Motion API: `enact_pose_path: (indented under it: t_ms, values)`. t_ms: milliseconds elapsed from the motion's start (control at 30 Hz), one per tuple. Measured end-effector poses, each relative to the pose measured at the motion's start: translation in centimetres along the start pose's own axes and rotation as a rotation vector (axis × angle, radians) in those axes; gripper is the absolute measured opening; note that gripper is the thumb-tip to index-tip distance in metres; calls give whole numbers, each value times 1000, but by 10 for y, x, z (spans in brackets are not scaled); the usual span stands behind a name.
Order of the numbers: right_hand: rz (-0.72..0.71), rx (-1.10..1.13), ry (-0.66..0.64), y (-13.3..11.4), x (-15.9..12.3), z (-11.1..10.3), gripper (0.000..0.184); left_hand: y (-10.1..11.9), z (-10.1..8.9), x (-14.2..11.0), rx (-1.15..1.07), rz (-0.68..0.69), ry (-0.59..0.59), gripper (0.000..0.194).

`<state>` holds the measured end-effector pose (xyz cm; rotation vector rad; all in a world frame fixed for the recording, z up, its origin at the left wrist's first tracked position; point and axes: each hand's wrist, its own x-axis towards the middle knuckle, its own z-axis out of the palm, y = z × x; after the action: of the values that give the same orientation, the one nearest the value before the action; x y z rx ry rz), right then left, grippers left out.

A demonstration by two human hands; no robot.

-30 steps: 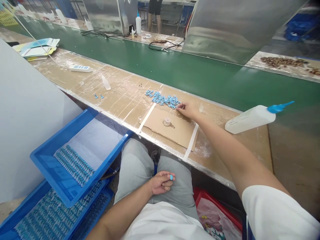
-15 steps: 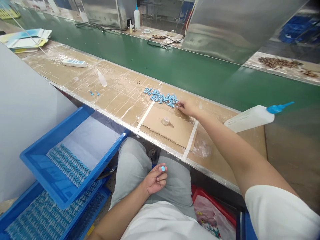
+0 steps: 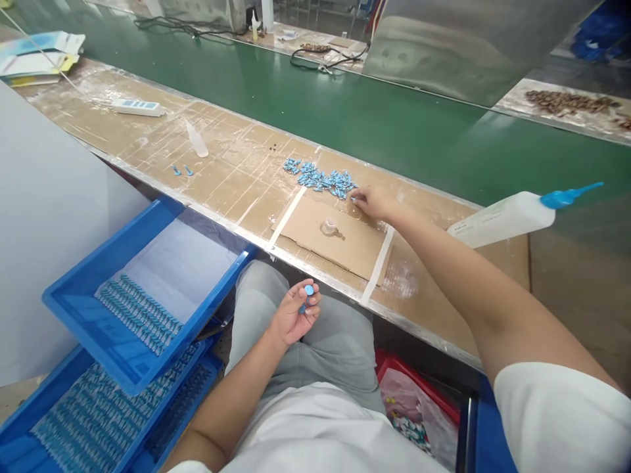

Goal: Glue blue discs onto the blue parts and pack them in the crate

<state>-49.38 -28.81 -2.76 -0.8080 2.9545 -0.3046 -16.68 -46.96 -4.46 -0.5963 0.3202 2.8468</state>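
Blue piece (image 3: 309, 290) tilted, head up, gripped by left hand (image 3: 294, 318); right hand (image 3: 374, 202): grip unclear

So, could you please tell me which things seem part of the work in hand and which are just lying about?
Likely in use:
blue piece in the left hand
pile of small blue parts by the right hand
cardboard pad with the clear container on it
upper blue tray with rows of pieces

Likely just lying about:
power strip
folded packaging
brown pile beyond the green belt

L hand (image 3: 296, 314) closer to tbl (image 3: 221, 180)
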Motion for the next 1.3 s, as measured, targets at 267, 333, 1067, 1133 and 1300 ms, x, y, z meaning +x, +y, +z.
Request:
enact_pose_path:
  t_ms: [267,333,1067,1133,1300]
  values:
    - [70,288,75,-6,-15,-10,18,15,17,-5,207,82,31,33]
    - [90,565,175,-13,-29,-10,33,16,21,-7,206,100,24,32]
    - [-5,519,410,-82,-88,12,34,19,52,21,184,238,36,22]
    - [-32,497,409,-81,-87,14,34,18,51,22,176,232,28,22]
    - [-127,509,458,-80,-85,19,30,19,49,24,167,234,67,20]
